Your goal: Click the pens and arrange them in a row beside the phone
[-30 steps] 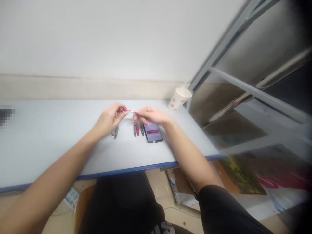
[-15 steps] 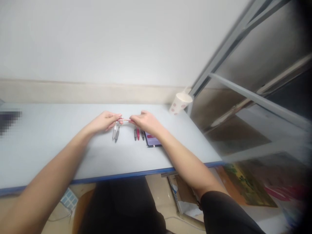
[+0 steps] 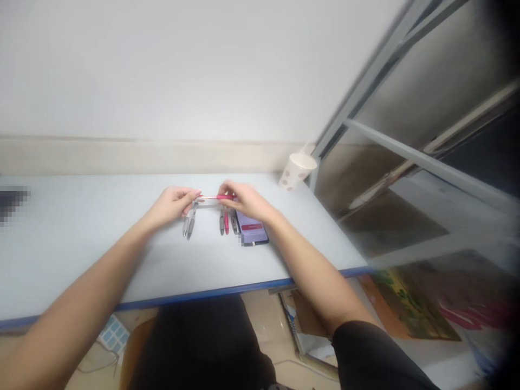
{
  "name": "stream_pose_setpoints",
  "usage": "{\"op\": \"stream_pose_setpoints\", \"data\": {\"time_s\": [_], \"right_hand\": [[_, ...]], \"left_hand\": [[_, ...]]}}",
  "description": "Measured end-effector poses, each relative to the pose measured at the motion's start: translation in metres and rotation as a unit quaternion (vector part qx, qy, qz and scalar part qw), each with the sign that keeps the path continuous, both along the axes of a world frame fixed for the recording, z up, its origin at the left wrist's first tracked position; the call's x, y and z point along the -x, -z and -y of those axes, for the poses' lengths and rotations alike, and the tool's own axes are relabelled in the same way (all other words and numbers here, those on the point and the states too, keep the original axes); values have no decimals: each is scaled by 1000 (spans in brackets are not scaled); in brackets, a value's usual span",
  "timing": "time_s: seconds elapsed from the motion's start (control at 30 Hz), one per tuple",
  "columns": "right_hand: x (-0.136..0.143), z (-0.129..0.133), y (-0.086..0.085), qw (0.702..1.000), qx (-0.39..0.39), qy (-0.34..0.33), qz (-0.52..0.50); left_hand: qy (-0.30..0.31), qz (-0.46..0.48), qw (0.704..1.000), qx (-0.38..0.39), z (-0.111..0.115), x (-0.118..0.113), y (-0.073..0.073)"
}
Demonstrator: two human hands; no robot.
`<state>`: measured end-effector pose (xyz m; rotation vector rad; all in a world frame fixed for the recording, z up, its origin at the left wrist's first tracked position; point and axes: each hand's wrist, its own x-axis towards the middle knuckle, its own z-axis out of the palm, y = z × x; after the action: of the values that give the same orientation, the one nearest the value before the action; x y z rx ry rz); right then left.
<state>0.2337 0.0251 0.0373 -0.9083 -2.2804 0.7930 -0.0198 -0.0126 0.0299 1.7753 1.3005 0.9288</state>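
Above the table, my left hand [image 3: 174,202] pinches the left end of a thin pale rod that looks like a pen refill [image 3: 208,197]. My right hand [image 3: 248,200] is closed on a pinkish-red pen barrel [image 3: 225,197], which meets the rod's right end. Whether the rod sits inside the barrel, I cannot tell. Below my left hand lie a white-and-grey pen [image 3: 186,226] and a grey pen [image 3: 191,228]. Under my right hand are a grey pen [image 3: 221,223], a red pen [image 3: 226,222] and a dark pen [image 3: 234,223], beside a lit phone [image 3: 257,233].
A spotted paper cup [image 3: 297,171] with a straw stands at the back right of the pale table [image 3: 162,271]. A metal frame [image 3: 325,142] rises along the right side. At the far left edge lies a dark, pixelated object [image 3: 12,201]. A wall closes off the back.
My right hand has opened its grip slightly, so more of the red barrel and pale rod shows between my hands. More of the phone is uncovered. The view has shifted a little.
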Motion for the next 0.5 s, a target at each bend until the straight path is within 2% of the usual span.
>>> {"op": "stream_pose_setpoints", "data": {"time_s": [0.13, 0.3, 0.5], "right_hand": [[-1, -1, 1, 999, 49, -8, -8], [-2, -5, 5, 999, 47, 1, -14], [-4, -3, 0, 997, 79, -1, -26]], "left_hand": [[-4, 1, 1000, -17, 2, -2, -2], [-9, -1, 1000, -6, 2, -3, -1], [-11, 4, 1000, -6, 1, -3, 2]]}}
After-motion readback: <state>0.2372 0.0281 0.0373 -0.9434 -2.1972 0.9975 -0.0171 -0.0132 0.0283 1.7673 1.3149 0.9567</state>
